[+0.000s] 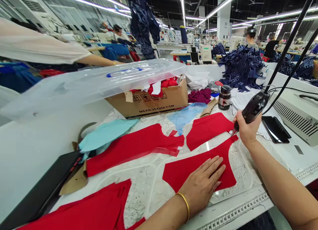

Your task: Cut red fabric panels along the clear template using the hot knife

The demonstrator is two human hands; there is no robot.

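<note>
- Nearest, a pile of red fabric [81, 210] lies at the lower left, and a measuring tape [236, 211] runs along the table edge.
- The left hand [202, 187] lies flat, fingers slightly apart, on a red fabric panel [184, 168] directly in front of the person.
- The right hand [248, 129] is wrapped around a black corded handheld tool [253, 105]; its pointed tip is at the panel's upper right corner, though whether it touches the cloth is unclear.
- Work on this panel looks to be under way: its outline is already shaped, but how much trimming is left cannot be told.
- Just beyond lie a smaller red piece [208, 129] and a long red piece [129, 145], both untouched by the hands; whether they are finished does not show.
- Farther back stands a cardboard box [159, 100] holding red and white scraps.
</note>
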